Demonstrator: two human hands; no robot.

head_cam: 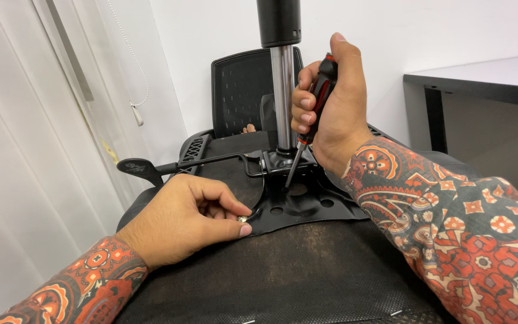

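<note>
the screwdriver (313, 114) stands steeply tilted, its long axis running from the handle at upper right down to the tip at lower left, where the tip meets the black metal mounting plate (307, 207) on the underside of an overturned office chair seat (283, 270). its handle is black with red strips and an orange-red collar where the thin grey shaft begins (most of the grip is hidden inside the fist). the right hand (331, 102) is closed tight round that handle, thumb laid up along the top. just beside the shaft the chrome gas-lift column (282, 96) rises upright from the plate into a black sleeve.

the left hand (184, 219) lies on the seat's dark fabric at the plate's left edge, fingers curled in, pinching a small silvery bolt (243, 219) between thumb and forefinger. a black adjustment lever (145, 170) juts out to the left, beyond that hand. the mesh backrest (241, 90) leans against the white wall behind.
</note>
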